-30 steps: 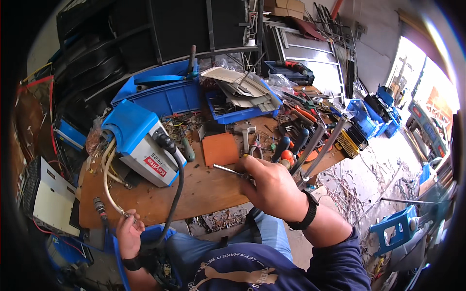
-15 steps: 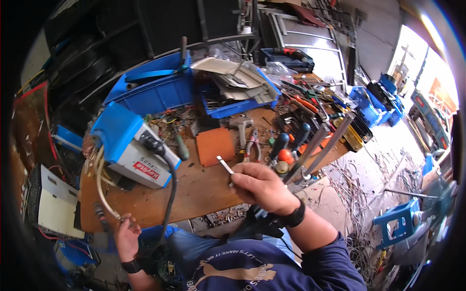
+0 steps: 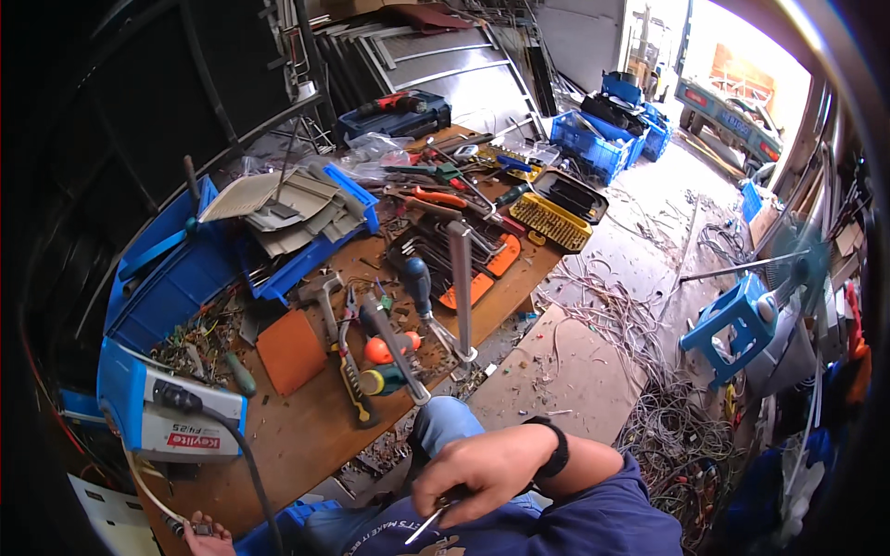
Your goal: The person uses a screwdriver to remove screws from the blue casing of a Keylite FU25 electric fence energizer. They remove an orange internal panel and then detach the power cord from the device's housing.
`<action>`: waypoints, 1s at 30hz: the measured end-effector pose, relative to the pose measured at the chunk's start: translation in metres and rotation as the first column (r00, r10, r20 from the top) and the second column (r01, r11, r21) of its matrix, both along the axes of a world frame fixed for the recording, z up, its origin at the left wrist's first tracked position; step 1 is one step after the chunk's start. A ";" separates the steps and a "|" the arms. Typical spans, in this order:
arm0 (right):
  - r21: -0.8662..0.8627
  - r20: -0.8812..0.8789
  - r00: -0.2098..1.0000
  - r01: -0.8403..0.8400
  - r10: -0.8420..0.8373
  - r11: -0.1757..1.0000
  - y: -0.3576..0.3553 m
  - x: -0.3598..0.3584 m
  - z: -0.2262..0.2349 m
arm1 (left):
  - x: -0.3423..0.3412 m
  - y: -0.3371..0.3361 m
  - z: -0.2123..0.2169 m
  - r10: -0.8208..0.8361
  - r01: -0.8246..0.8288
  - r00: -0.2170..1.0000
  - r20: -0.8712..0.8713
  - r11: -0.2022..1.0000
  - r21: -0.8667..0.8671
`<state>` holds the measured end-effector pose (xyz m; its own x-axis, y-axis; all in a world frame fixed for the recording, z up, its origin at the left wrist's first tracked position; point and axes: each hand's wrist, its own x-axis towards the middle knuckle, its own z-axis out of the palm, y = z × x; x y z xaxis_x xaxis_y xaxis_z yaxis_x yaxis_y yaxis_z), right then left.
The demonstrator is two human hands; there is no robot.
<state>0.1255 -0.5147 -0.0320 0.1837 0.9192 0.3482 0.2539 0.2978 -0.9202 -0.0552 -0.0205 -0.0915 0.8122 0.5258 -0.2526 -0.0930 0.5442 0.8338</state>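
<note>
Down at the lower left edge, my left hand (image 3: 209,537) is closed around the end of a pale cable (image 3: 148,488), which has a metal fitting. That cable runs down from a blue-and-white box-shaped device (image 3: 185,422) at the table's near left end. A thick black cable (image 3: 252,463) is plugged into the device's face. In front of my body, my right hand (image 3: 487,474) grips a slim silver-shafted tool (image 3: 424,528). Its tip points down and left, and my fingers hide most of its grip, so its exact kind is unclear.
On the wooden table (image 3: 306,431) lie an orange plate (image 3: 291,352), a hammer (image 3: 322,295), pliers (image 3: 347,320), screwdrivers and hex keys. Blue bins (image 3: 176,292) stand behind. Two upright metal bars (image 3: 461,287) rise at the edge. Loose wires (image 3: 649,361) and a blue stool (image 3: 732,329) occupy the floor.
My view has turned to the right, so the table sits further left. My right hand has come from over the table to near my body, with the tool still held.
</note>
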 end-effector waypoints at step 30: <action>-0.105 0.004 0.021 0.994 -1.000 0.020 -0.139 0.028 -0.046 | 0.002 -0.037 -0.017 0.187 -0.182 0.982 0.020 0.919 0.350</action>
<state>0.1533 -0.6542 -0.0784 0.9544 -0.1627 0.2503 0.2048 -0.2534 -0.9454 -0.0535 -0.0574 -0.1086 0.6898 0.7231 -0.0366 -0.1510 0.1932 0.9695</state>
